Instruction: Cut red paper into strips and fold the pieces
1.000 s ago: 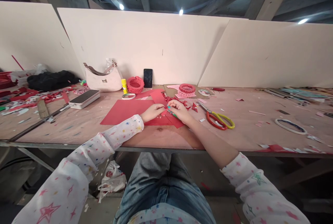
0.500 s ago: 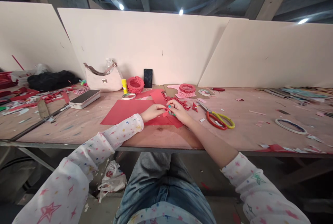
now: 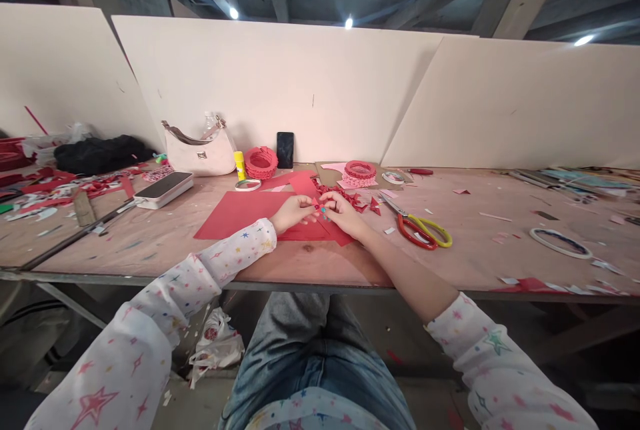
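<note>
My left hand (image 3: 294,213) and my right hand (image 3: 342,214) meet over red paper sheets (image 3: 240,211), fingertips pinched together. Between them is a small piece of red paper (image 3: 316,203), mostly hidden by the fingers. Just behind the hands lies a heap of small folded red paper pieces (image 3: 356,201). To the right, scissors (image 3: 425,230) with one red and one yellow handle rest on the table. Farther back sit a red paper ring (image 3: 261,162) and a stack of red and pink paper rings (image 3: 359,174).
A yellow glue stick (image 3: 239,166), a pale handbag (image 3: 200,153) and a dark phone (image 3: 285,150) stand along the white board. A white case (image 3: 164,191) is at left. A white tape roll (image 3: 560,243) and paper scraps lie at right.
My fingers have shifted around the small red paper, and my left fingers now curl more. The red paper is turned to another angle. Everything else stays put.
</note>
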